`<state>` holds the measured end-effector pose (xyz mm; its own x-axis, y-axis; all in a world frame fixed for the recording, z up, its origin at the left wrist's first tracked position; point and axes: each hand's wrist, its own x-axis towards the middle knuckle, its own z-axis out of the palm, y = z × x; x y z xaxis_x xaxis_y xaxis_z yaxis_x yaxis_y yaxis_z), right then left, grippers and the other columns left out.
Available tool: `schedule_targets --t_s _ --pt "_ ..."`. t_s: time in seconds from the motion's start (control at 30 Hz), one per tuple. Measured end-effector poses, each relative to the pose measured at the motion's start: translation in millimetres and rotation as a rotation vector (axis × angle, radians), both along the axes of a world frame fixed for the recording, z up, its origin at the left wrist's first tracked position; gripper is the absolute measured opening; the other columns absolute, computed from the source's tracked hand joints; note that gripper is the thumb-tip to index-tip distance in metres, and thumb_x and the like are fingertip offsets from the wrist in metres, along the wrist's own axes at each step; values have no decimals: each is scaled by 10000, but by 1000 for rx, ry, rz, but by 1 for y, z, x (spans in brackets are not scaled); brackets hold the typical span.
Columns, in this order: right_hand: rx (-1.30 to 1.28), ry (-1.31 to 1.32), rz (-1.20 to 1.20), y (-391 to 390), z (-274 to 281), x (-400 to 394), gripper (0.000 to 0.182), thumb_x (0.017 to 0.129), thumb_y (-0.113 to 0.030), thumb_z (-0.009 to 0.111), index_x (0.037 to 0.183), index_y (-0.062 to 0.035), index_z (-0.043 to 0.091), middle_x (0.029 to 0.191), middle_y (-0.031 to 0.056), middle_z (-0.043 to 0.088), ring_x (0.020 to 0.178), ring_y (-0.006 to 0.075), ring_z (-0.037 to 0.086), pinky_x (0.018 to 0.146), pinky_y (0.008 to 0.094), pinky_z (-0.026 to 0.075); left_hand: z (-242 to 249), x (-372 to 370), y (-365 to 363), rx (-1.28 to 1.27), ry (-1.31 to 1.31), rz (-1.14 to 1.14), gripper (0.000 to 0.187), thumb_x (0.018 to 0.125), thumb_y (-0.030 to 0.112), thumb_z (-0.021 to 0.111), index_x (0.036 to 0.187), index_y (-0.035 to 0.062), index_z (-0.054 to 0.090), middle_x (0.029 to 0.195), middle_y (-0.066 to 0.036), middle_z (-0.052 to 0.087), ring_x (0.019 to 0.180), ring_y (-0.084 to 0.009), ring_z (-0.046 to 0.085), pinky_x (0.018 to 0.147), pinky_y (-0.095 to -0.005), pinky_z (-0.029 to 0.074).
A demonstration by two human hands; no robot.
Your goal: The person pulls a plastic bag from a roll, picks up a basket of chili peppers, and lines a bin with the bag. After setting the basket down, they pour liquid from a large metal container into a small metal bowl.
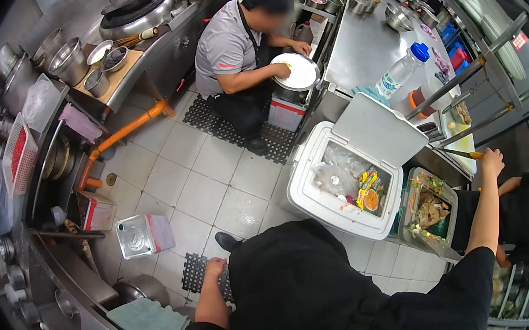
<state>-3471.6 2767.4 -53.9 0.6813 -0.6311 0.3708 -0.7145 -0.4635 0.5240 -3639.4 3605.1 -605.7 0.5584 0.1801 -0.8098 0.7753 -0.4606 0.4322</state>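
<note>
Looking down from the head camera, the person in black has the right hand (491,159) stretched out and up to the edge of the steel worktop (362,46), closed round the yellow handle of a thin tool (462,153) that points left across the worktop's edge (whether it is a knife cannot be told from here). The left hand (215,266) hangs low by the hip over a black floor mat (193,272); its fingers look loosely curled and nothing shows in it, though how far it is open cannot be told.

Just below the right arm stands an open white bin (321,201) with its lid (378,129) tipped back against the worktop; clear plastic, a bright wrapper and an orange peel lie inside. Beside it, to the right, sits a grey tub (406,204) of food scraps. On the worktop near the lid lies a clear bottle (402,71) with a blue cap, and steel bowls stand farther along.

Across the tiled floor a co-worker in a grey shirt (225,45) crouches over a large pot (297,75), both hands at its white contents. Another person in black shows at the right edge, below the outstretched arm. A square tin (142,234) lies on the floor to the left, and a wok (132,7) sits on the stove at the top.
</note>
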Motion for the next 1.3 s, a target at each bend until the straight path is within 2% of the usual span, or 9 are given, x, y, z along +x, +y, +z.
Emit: schedule_targets --t_s 0.2,0.43,0.5,0.6,0.7,0.8,1.0,1.13,1.3 --pt "-34 -16 58 -18 -6 9 226 889 -223 506 1031 -138 659 1152 92 561 1126 281 514 868 476 447 -19 -14 7 13 -46 -22 388 799 383 666 892 7 673 722 -107 680 611 -205 653 597 -337 511" --pt "-88 5 140 -46 -22 25 232 895 -205 484 1032 -138 659 1182 94 551 1144 280 498 876 471 439 -7 -21 3 -2 -14 42 376 798 380 669 877 12 672 719 -109 674 648 -195 653 611 -338 509" --pt "-80 9 138 -57 -29 32 237 899 -206 481 1041 -140 659 1184 93 549 1143 278 499 882 469 438 5 -18 -3 3 19 101 400 803 401 658 909 15 679 780 -138 690 721 -239 670 673 -362 517" --pt "-22 32 89 -49 -29 43 247 909 -207 473 1059 -143 658 1187 90 547 1143 276 499 895 466 437 -40 -22 12 91 -78 -43 431 806 427 649 949 21 684 847 -164 695 807 -292 670 747 -386 512" --pt "18 47 52 -49 -33 50 253 917 -209 467 1072 -143 656 1183 88 545 1142 273 500 905 466 435 -15 -10 3 80 -29 -56 456 804 448 643 968 24 687 882 -177 691 879 -329 655 806 -402 497" --pt "9 40 61 -52 -36 50 255 920 -208 464 1078 -143 654 1177 87 545 1140 271 501 909 466 433 -28 -7 4 105 -80 -98 435 806 434 646 946 24 691 837 -163 694 813 -301 667 755 -393 509" --pt "2 48 69 -58 -39 49 236 917 -209 464 1055 -141 643 1188 98 554 1137 286 514 880 471 457 24 13 -13 89 -30 -46 402 812 414 647 934 34 695 745 -124 686 692 -242 659 657 -378 512" --pt "6 63 61 -48 -34 48 260 916 -197 459 1076 -135 654 1153 89 556 1121 274 515 889 452 449 31 17 -17 101 15 -36 414 805 414 651 950 28 694 756 -131 690 704 -254 665 675 -380 515" --pt "2 37 86 -50 -36 47 251 913 -198 465 1059 -129 657 1148 88 558 1115 275 517 885 451 451 -1 7 -8 140 -52 -117 446 796 428 650 999 33 690 921 -168 696 880 -290 664 799 -383 506"
